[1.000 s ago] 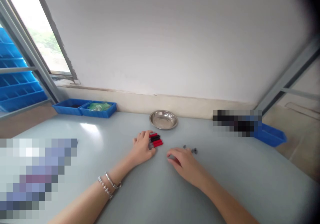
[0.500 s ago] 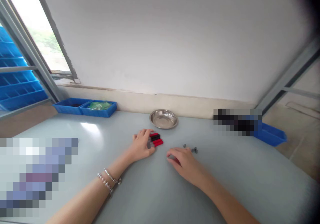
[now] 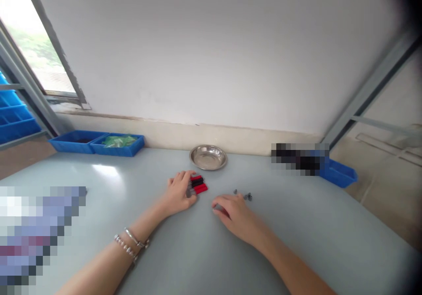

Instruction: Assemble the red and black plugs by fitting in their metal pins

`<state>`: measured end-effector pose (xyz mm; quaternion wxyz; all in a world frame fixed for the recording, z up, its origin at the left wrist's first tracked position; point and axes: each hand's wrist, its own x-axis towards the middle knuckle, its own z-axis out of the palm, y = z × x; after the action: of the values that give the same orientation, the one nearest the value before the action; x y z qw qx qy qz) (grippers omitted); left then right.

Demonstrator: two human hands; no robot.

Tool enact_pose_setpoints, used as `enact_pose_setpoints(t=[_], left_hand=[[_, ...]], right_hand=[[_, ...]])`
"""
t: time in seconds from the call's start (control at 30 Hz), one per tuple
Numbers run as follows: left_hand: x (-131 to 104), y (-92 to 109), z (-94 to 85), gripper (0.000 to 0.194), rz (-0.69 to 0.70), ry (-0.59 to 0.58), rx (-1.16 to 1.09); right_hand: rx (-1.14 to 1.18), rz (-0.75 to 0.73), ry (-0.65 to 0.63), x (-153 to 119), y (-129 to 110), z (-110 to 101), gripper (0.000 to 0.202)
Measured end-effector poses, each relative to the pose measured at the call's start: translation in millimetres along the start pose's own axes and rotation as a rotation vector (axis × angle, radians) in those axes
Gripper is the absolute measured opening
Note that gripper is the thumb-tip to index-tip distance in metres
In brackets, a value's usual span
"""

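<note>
My left hand (image 3: pixel 178 194) lies on the grey table (image 3: pixel 296 233) with its fingers over a small bundle of red and black pieces (image 3: pixel 198 184), touching them. My right hand (image 3: pixel 234 213) rests palm down just to the right, fingertips pinching a small grey part (image 3: pixel 217 207) against the table. A few small dark parts (image 3: pixel 244 194) lie just beyond my right hand. Two bracelets sit on my left wrist.
A round steel dish (image 3: pixel 208 157) stands near the wall behind the hands. Two blue bins (image 3: pixel 95 142) sit at the back left, one holding green bags. Another blue bin (image 3: pixel 339 175) is at the right edge. Blue shelving (image 3: pixel 16 119) stands far left.
The view has shifted a little to the right, so everything sits further left in the picture. Both hands stay in the same places on the table.
</note>
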<state>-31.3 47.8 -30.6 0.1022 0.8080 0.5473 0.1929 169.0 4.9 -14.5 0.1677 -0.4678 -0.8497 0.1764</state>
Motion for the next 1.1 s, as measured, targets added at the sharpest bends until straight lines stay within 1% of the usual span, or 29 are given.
enact_pose_setpoints(t=[0.37,0.7,1.1], left_hand=[[0.2,-0.1,0.8,0.050,-0.003,0.003,-0.008],[-1.1,3.4,-0.2,0.048,-0.051,0.018,0.003],[0.3,2.8,3.3,0.049,-0.063,0.044,0.028]], right_hand=[[-0.006,0.011,-0.027,0.9,2.8,2.0,0.017],[-0.019,-0.004,-0.018,1.0,3.9,3.2,0.017],[-0.009,-0.024,-0.016,0.6,4.5,3.6,0.016]])
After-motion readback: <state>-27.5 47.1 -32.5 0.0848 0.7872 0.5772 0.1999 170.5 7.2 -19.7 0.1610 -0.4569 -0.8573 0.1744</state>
